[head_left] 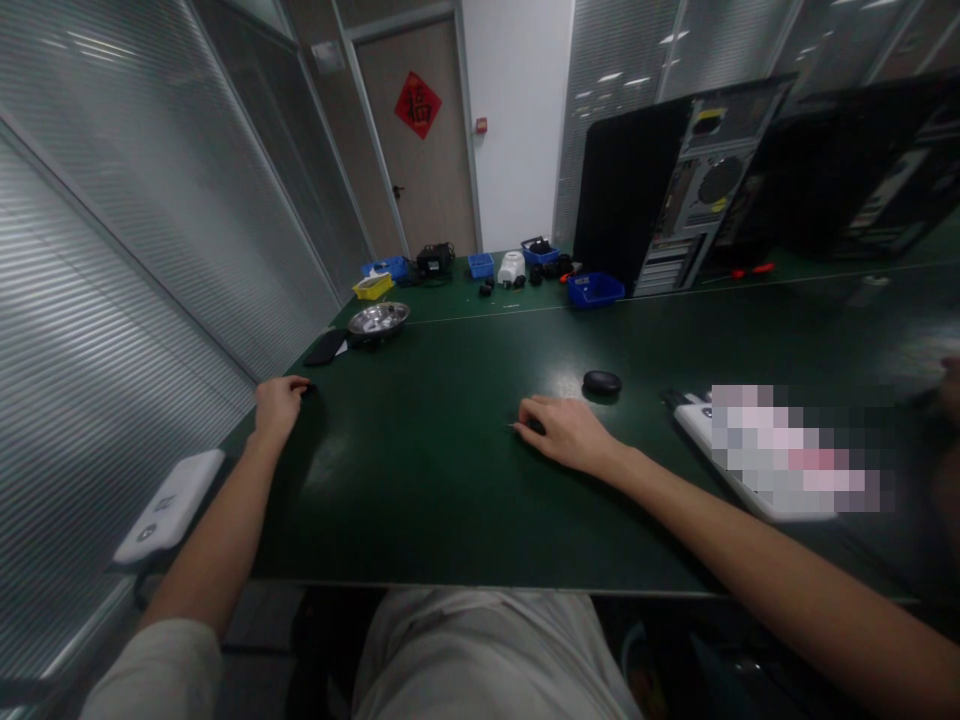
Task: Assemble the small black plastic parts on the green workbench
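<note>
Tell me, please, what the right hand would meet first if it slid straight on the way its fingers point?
Probably nothing: the right hand points left across bare green table; the dark oval object lies off that line.

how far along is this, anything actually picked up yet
Nothing looks lifted yet. The left hand rests near the edge of the green table, touching a small dark item. The right hand lies flat over another small dark piece, just short of the black oval object. The blue bins sit far off, untouched.

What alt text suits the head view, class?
Two bare hands rest on a dark green table: the left hand near its left edge, the right hand over a small dark thing, beside a black oval object. Bins sit behind.
</note>
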Tool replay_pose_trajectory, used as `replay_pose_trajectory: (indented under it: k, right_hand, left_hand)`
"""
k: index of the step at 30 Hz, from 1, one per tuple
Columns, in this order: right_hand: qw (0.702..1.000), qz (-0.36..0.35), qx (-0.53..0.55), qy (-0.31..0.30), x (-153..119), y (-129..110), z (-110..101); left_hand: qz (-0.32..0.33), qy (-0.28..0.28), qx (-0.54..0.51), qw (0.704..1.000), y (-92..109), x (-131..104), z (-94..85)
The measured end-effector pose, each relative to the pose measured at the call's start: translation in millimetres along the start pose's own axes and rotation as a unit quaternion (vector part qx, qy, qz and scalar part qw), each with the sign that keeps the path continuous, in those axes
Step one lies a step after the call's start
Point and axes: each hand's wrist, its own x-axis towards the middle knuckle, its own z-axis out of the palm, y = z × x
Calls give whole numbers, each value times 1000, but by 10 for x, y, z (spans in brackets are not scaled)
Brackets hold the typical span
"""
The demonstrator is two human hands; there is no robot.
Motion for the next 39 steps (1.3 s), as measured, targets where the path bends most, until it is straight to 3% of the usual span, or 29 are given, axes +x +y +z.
replay_pose_trajectory:
  k: [5,10,22,32,36,39]
  right_hand:
    - [1000,3,-10,-2,-8,-27,-30]
    - [1000,7,-7,-10,-4,-28,-43]
    - [1000,2,-14,3,8,6,16]
    - [1000,-10,-20,8,-8,3,17]
    - [1000,-7,-12,10,-5,-3,14]
    - [1000,-3,-2,7,-5,-10,4]
  left_hand:
    - [36,-18,76,996,16,-8,1]
    - [51,3,135,990,56,-88,-6]
    - [-3,-3,158,987,148,-77,-18]
    - [1,-2,192,981,285,-190,-94]
    - [62,-7,163,985,646,-281,-154]
    - [171,-27,89,981,1242,-523,-146]
